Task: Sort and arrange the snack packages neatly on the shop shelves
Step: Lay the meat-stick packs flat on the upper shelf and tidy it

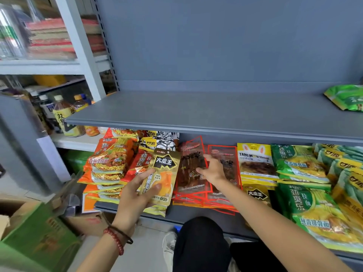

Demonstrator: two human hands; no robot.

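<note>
On the lower shelf (237,222): snack packets lie in stacks.
Left hand (137,191): fingers and thumb curled round a gold packet (164,169), held upright just before the stacks.
Right hand (213,170): thumb and fingers pinch the right edge of a red-edged packet (189,169), tilted up on its stack.

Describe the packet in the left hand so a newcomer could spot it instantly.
On the grey shelf unit's lower shelf, look between the orange noodle packs and the red-edged clear packets. There the left hand holds a gold packet in front of the stacks. Unlike those neighbours, it is metallic gold with a black diamond label.
</note>
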